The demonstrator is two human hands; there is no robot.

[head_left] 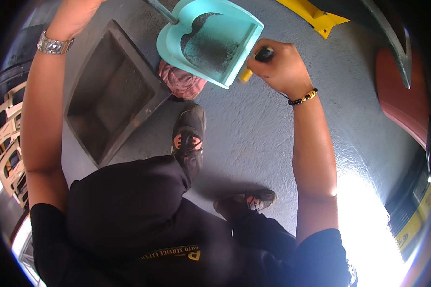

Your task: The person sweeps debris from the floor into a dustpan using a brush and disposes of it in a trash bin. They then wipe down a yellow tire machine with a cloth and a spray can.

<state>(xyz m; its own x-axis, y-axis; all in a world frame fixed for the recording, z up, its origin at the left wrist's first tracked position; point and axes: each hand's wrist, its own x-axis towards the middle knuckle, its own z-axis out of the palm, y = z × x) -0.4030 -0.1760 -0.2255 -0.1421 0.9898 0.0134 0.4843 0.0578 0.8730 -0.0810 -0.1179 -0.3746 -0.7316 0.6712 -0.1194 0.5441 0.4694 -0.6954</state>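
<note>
A teal dustpan [246, 28] with dark grit spread over its pan lies tilted on the floor ahead of me. Its grey handle [163, 10] runs up past the top edge. My right hand [282, 69], wearing a beaded bracelet, is closed at the pan's right lip around a small tool [264, 54] with a black end and a yellow part. The tool's kind is blurred and partly covered by my fingers. At the upper left is my left hand [76, 19], below it a metal watch; its fingers lie outside the picture.
A dark open-topped box [151, 98] sits left of the dustpan, with a crumpled pink cloth [182, 81] beside it. My shoes [189, 134] stand on the grey floor. Yellow metal [316, 16] and a reddish panel [402, 91] are at right; beige plastic chairs [7, 129] at far left.
</note>
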